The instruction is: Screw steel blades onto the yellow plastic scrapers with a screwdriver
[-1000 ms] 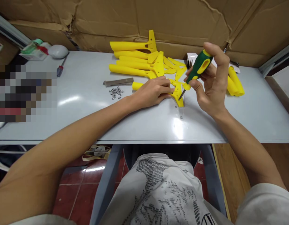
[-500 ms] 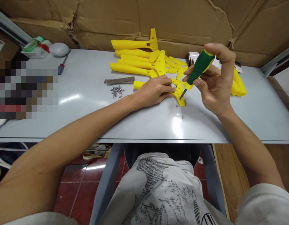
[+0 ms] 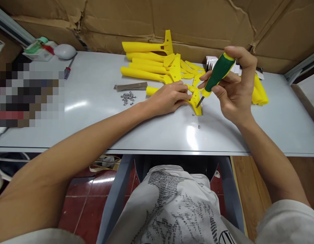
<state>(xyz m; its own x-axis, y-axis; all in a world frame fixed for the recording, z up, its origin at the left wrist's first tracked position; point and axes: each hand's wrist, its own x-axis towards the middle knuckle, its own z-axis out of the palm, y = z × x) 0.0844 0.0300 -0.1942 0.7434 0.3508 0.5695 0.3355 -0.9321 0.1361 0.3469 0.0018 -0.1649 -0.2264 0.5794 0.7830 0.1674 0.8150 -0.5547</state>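
My left hand (image 3: 171, 97) is closed around a yellow plastic scraper (image 3: 196, 98) and holds it down on the table; its handle end pokes out left of my wrist. In my right hand (image 3: 235, 88) is a green and yellow screwdriver (image 3: 219, 73), tilted, with the index finger on its butt end. The screwdriver's tip meets the scraper head near its lower end, at what looks like a screw. Two loose screws (image 3: 199, 127) lie on the table just in front of the scraper.
Behind my left hand lie several yellow scraper handles (image 3: 144, 71) and small yellow covers (image 3: 189, 67). Metal blades (image 3: 131, 86) and a pile of screws (image 3: 128, 97) are to the left. More yellow parts (image 3: 260, 91) lie at right. Another screwdriver (image 3: 67, 72) rests far left. Cardboard (image 3: 116, 20) lines the back.
Both hands keep nearly the same pose, with the screwdriver tip still at the scraper head. The whole view has shifted slightly.
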